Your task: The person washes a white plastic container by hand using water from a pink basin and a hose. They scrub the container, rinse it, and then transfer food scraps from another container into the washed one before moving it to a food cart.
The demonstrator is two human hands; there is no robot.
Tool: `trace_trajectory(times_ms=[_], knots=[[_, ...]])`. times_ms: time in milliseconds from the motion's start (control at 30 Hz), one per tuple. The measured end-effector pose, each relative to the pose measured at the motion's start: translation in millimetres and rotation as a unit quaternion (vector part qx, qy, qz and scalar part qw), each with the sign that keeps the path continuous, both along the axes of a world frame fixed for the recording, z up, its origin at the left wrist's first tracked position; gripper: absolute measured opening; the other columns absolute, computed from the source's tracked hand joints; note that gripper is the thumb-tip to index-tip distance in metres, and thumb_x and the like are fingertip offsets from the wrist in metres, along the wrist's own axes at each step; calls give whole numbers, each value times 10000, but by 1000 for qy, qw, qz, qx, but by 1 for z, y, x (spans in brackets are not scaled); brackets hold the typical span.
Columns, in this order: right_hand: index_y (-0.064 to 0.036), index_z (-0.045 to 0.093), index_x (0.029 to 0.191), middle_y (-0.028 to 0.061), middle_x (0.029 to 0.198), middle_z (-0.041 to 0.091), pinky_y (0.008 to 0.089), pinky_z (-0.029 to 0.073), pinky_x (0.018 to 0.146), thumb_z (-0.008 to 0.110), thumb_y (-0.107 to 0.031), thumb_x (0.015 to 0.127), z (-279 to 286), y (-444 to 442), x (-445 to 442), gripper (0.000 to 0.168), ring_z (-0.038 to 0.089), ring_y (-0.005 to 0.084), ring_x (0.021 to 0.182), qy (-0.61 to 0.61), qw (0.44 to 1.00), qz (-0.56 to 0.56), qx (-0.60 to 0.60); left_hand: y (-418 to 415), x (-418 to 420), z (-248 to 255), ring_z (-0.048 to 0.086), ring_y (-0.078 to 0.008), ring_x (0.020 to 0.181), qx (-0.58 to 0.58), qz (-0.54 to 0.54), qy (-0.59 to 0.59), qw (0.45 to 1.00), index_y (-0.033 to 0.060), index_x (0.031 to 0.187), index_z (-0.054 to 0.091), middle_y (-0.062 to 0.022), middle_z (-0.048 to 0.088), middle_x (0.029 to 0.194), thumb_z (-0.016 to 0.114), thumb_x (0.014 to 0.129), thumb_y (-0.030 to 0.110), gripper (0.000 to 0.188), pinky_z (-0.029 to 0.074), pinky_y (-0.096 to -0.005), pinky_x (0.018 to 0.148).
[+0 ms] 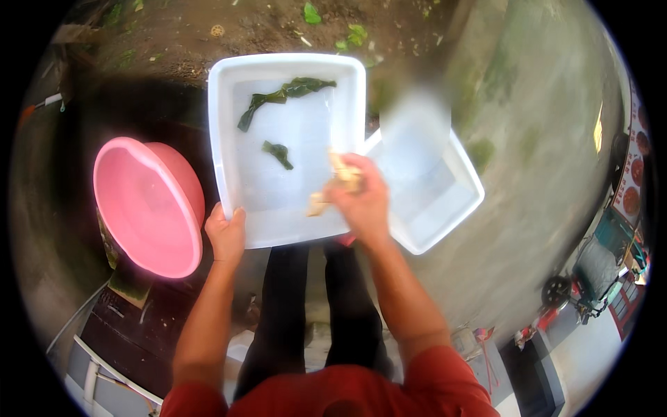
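My left hand grips the rim of a white rectangular plastic basin at its near left corner. The basin tilts with its inside facing me. Two wet-looking dark green pieces lie in it: a long folded strip near the far side and a short piece lower down. Over the basin's near right part, my right hand holds a pale yellow, crumpled thing. Motion blur hides what it is made of.
To the right sits a second white plastic basin, its far part blurred out. A pink plastic basin leans at the left above a dark brown board. Bare soil with green leaves lies ahead. A wheeled vehicle stands far right.
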State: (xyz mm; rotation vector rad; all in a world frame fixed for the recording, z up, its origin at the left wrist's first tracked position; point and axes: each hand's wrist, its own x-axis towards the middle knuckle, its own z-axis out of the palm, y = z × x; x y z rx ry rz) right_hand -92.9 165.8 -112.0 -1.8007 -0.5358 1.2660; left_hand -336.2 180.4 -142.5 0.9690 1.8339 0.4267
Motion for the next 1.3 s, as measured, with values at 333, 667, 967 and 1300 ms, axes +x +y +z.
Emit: trace_trajectory(times_ms=[333,667,967,1300], knots=[[-82,153,1446,138,1448,262,477,246,1059,654,-284,806,110,-95,-24,838,282,322,1309,205,973,-109,-14,-69,-13,116,561,-88,719,27,263,-155,952,-29,1051,624,-27,622,861,552,775,-25,285,464,-250,626],[53,309,1317,216,1258,426,509,328,1027,517,-136,759,184,-89,-158,625,416,362,1190,308,946,48,91,-154,-88,247,583,-95,741,133,192,-343,910,3,1009,621,-45,641,901,578,894,160,199,478,-248,626],[-4,363,1281,191,1200,451,559,393,957,492,-98,650,232,-103,-383,651,458,371,1123,394,905,160,-7,-334,-602,422,538,-297,736,415,354,428,721,46,704,572,-122,571,737,696,751,162,176,423,-390,669],[8,369,1278,184,1149,480,523,426,937,479,-25,642,287,-103,-600,646,509,367,1045,334,913,229,-59,-575,-895,497,485,-282,1174,147,278,504,804,71,1079,641,-152,560,1195,605,852,217,272,384,-332,972]])
